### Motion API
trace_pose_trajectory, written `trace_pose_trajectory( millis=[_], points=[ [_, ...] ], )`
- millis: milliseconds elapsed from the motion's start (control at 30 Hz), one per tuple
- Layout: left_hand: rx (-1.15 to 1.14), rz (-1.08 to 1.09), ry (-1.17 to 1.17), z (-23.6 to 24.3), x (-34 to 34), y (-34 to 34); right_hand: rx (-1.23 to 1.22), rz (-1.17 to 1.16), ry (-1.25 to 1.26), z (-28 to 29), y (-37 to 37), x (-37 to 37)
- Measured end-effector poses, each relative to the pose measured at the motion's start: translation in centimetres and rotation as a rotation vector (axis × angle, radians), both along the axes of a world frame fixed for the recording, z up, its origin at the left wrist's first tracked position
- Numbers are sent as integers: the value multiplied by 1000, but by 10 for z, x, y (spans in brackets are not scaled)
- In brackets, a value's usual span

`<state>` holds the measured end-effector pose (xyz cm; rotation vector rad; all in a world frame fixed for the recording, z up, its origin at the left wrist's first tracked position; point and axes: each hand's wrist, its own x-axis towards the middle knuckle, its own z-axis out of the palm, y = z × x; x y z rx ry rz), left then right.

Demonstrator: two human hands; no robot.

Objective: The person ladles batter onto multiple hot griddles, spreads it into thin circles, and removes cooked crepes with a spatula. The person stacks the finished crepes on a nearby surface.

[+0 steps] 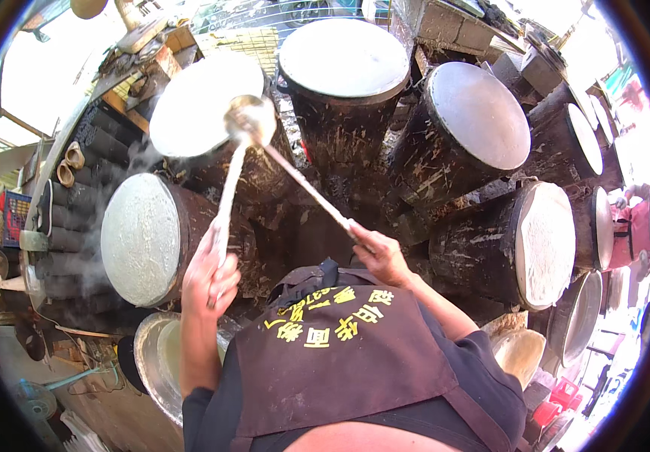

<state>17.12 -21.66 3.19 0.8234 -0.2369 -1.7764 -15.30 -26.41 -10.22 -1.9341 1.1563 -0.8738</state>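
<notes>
My left hand [210, 275] is closed round a pale, white-coated stick [228, 188] that slants upward. My right hand [384, 260] grips a long thin handle [310, 186] reaching up and to the left. Both shafts meet at a round metal ladle bowl [250, 120], blurred, which seems to belong to the right hand's handle. Behind the bowl is a dark, tall drum with a bright white round top [197, 98]. Left of my left hand, another drum has a bumpy, wet-looking white top [140, 241], with steam beside it.
More dark drums with pale tops curve around me: one straight ahead [344, 59], others at right [479, 117] and lower right [547, 245]. A metal pot [144, 361] of pale liquid stands by my left forearm. Concrete blocks [442, 26] are stacked at the back.
</notes>
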Motion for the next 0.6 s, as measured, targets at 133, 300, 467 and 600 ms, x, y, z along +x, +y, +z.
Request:
trace_pose_trajectory(
  millis=[133, 300, 467, 600],
  points=[
    [-72, -214, -19, 7, -68, -125, -150, -230, -95, 7, -67, -49],
    [-68, -368, -267, 7, -151, -256, -45, -382, 69, 41, -150, -104],
    [-125, -406, -578, -50, -214, -350, -77, -522, 309, 28, -208, -128],
    [-286, -371, -928, -89, -236, -391, 40, -572, 428, 1, -237, -125]
  ],
)
